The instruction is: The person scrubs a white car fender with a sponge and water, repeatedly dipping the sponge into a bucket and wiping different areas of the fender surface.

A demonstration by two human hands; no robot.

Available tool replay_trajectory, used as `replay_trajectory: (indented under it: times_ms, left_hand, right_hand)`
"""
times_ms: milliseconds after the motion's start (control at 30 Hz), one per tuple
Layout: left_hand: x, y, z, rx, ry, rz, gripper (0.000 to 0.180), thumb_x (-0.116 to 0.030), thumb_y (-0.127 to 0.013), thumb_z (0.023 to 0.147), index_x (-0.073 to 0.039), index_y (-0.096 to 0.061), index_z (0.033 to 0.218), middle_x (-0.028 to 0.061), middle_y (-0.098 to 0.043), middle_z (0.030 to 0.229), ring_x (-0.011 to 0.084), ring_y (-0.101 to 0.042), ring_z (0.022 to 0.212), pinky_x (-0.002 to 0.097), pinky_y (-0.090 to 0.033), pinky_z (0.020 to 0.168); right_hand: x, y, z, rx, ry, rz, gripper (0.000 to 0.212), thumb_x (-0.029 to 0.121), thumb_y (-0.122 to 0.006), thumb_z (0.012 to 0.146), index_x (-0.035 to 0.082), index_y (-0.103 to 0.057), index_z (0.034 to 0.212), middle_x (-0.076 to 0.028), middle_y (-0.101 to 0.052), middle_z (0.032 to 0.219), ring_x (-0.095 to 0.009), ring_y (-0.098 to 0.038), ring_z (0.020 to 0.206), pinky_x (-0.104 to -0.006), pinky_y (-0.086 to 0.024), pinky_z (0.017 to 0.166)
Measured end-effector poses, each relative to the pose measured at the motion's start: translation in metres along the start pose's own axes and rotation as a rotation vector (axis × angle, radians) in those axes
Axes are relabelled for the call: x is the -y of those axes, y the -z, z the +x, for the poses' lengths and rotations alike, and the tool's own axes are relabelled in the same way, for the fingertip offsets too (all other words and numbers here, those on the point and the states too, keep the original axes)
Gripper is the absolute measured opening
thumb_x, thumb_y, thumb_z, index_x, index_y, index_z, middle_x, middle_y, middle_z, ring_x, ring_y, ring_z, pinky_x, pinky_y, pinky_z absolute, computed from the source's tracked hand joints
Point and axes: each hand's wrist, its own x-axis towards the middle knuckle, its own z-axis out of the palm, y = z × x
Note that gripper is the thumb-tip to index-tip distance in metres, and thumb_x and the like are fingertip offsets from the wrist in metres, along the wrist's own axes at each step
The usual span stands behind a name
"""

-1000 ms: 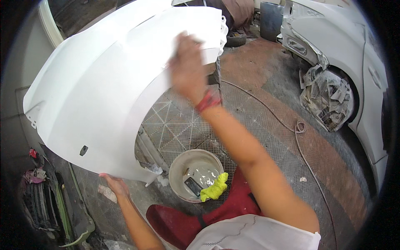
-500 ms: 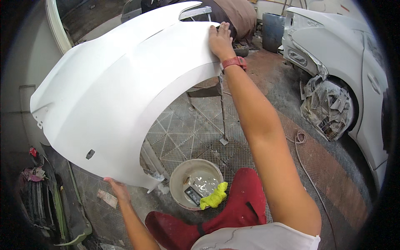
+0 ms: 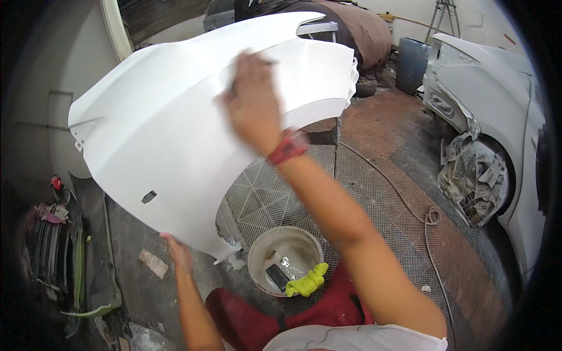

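Note:
A white car fender [image 3: 158,134] stretches across the left and middle, its wheel arch curving toward me. My right hand [image 3: 254,102], smeared by motion, lies over the upper middle of the panel with its fingers stretched out. I make out nothing in it, and its palm is hidden. A red watch [image 3: 288,146] is on that wrist. At the fender's lower edge my left hand [image 3: 177,251] grips the rim, part of its fingers out of sight. Below the arch stands a round bucket [image 3: 253,257] holding water and a dark block [image 3: 277,276]; a yellow-green cloth [image 3: 307,282] hangs over its rim.
A white car body [image 3: 497,111] with a plastic-wrapped wheel [image 3: 475,181] stands at the right. A hose [image 3: 430,245] lies curled on the patterned floor. Car parts [image 3: 52,251] lean at the far left. A blue drum [image 3: 411,64] and a covered bulk [image 3: 363,35] are behind.
My right hand has left the fender's far right edge and moved left onto the middle of the panel. My left hand stays at the lower edge. The whole view has shifted slightly.

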Motion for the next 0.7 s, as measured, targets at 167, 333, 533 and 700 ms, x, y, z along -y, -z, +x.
replay_trajectory:
  times_ms: [167,333,533,700]
  left_hand:
    - [0.002,0.001,0.000,-0.040,0.009,-0.027,0.104,-0.080,-0.032,0.106,0.003,-0.029,0.169,0.0163,-0.038,0.173,0.0300,-0.038,0.157,0.0448,-0.030,0.130]
    - [0.003,-0.006,-0.001,0.028,-0.013,0.026,0.100,-0.077,-0.028,0.109,0.006,-0.036,0.165,0.0199,-0.046,0.166,0.0303,-0.045,0.152,0.0438,-0.034,0.128]
    - [-0.008,-0.023,-0.014,0.038,-0.003,0.115,0.102,-0.079,-0.029,0.109,0.008,-0.040,0.163,0.0212,-0.047,0.165,0.0311,-0.045,0.151,0.0416,-0.035,0.127]
    - [0.000,-0.010,-0.008,0.014,-0.002,0.106,0.101,-0.077,-0.029,0.110,0.009,-0.040,0.163,0.0228,-0.049,0.164,0.0323,-0.045,0.152,0.0413,-0.034,0.127]
  right_hand:
    - [0.087,-0.025,-0.046,0.270,0.478,0.336,0.083,0.033,-0.074,0.096,-0.002,-0.041,0.164,-0.025,-0.040,0.171,-0.041,-0.033,0.162,-0.0528,-0.021,0.136]
    - [-0.021,0.045,0.036,0.069,-0.186,-0.151,0.068,0.027,-0.061,0.106,-0.009,-0.043,0.160,-0.032,-0.045,0.165,-0.048,-0.035,0.159,-0.0524,-0.023,0.134]
    - [0.160,-0.056,-0.039,0.192,0.225,0.204,0.082,0.032,-0.067,0.103,0.000,-0.032,0.169,-0.018,-0.035,0.176,-0.038,-0.028,0.165,-0.0524,-0.019,0.137]
    - [0.229,-0.057,-0.038,0.581,0.504,0.455,0.089,0.033,-0.074,0.095,0.006,-0.036,0.170,-0.018,-0.038,0.175,-0.036,-0.030,0.164,-0.0507,-0.021,0.137]
